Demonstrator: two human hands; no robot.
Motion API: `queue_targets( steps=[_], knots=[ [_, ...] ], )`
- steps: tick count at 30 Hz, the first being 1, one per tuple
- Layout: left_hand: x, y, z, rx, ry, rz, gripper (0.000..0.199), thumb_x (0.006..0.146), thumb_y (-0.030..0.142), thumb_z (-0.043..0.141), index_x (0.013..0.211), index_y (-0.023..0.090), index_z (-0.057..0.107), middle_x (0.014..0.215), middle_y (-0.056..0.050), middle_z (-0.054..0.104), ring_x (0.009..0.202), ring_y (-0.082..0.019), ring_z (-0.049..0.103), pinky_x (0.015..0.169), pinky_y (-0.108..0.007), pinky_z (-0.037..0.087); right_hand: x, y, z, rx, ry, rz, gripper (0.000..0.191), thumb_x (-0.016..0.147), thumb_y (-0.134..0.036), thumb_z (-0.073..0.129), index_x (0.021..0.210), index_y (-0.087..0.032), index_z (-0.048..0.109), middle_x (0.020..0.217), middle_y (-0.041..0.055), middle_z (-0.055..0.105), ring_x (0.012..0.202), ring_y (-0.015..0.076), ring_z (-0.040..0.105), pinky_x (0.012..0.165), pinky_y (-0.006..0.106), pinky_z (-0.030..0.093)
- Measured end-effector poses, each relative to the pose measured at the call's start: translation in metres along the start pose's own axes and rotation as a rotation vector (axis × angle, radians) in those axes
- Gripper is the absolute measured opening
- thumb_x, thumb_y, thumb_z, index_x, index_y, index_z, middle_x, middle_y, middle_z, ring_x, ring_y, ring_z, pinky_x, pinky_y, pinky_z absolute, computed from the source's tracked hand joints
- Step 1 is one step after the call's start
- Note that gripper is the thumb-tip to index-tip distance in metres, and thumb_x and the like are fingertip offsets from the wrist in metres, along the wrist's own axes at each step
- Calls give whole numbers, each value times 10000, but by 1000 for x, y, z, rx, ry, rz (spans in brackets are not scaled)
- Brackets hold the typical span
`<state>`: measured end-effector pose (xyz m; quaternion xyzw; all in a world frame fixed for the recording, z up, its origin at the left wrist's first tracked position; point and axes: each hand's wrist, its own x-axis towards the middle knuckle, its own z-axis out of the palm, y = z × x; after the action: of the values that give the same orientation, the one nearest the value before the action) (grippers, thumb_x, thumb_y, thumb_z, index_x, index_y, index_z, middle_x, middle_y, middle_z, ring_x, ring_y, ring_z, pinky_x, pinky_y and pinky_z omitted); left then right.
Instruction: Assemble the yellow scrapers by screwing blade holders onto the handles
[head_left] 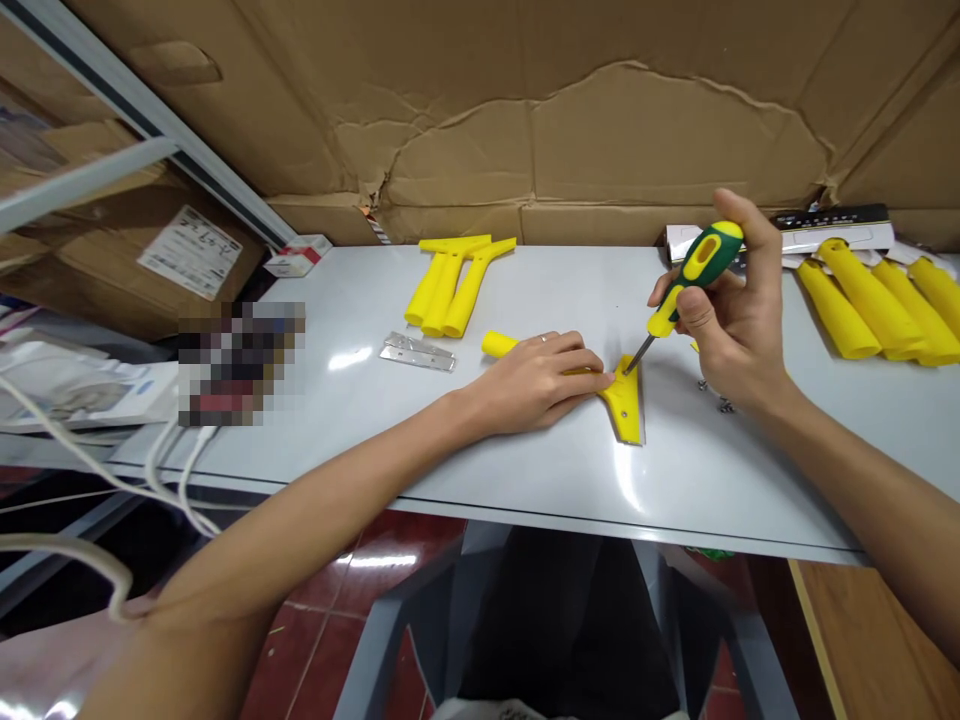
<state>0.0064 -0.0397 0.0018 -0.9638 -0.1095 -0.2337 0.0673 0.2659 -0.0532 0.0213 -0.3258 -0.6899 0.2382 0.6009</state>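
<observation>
One scraper (pixel 626 410), right of center in the frame, flat on the table (pixel 450 470). My left hand (pixel 551 385) is clamped over its handle, fingers together. My right hand (pixel 739 310) has its fingers clamped on a screwdriver (pixel 701 270), tilted, tip touching the scraper's head. Loose screws (pixel 725 405) just right of the head. Metal blades (pixel 417 352) left of center in the frame; three yellow handles (pixel 454 290) above them, touching. More handles (pixel 862 310), right edge of the frame. Labeled carton (pixel 191 255), upper left.
</observation>
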Motion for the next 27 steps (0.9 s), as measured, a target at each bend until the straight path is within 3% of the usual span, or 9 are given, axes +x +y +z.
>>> queue_targets(
  steps=[6, 10, 16, 21, 27],
  knots=[
    [-1, 0, 1, 9, -18, -10, 254, 1109, 246, 557, 1294, 205, 725, 1142, -59, 791, 1013, -218, 629, 804, -348, 529, 1, 9, 1, -7, 12, -77, 649, 920, -524, 788, 1507, -585, 518, 1028, 9, 623, 794, 224, 729, 578, 365, 601],
    [-1, 0, 1, 2, -24, -8, 255, 1104, 235, 557, 1293, 203, 725, 1156, -57, 791, 1019, -221, 631, 804, -350, 529, 1, 2, -6, 10, -94, -30, 666, 940, -480, 789, 1538, -564, 508, 987, 14, 657, 862, 252, 746, 676, 419, 655],
    [0, 1, 1, -12, -54, -28, 269, 1116, 237, 528, 1292, 210, 730, 1173, -69, 793, 1033, -224, 632, 825, -360, 535, 9, -6, -24, -12, -314, -19, 898, 873, -420, 874, 1632, -558, 415, 1169, 31, 686, 1045, 305, 762, 773, 469, 670],
    [-1, 0, 1, -21, -37, -28, 263, 1115, 233, 534, 1295, 206, 724, 1174, -62, 793, 1021, -218, 628, 825, -355, 538, 13, -5, -27, 5, -321, 14, 882, 835, -413, 916, 1581, -564, 470, 1269, 7, 702, 1038, 288, 783, 955, 550, 685],
    [0, 0, 1, -12, -17, -22, 253, 1108, 228, 549, 1291, 201, 722, 1168, -54, 794, 1015, -218, 627, 815, -356, 545, 11, 4, -19, -71, -220, -70, 995, 714, -466, 999, 1571, -533, 499, 1102, -6, 726, 863, 260, 761, 783, 476, 714]
  ],
)
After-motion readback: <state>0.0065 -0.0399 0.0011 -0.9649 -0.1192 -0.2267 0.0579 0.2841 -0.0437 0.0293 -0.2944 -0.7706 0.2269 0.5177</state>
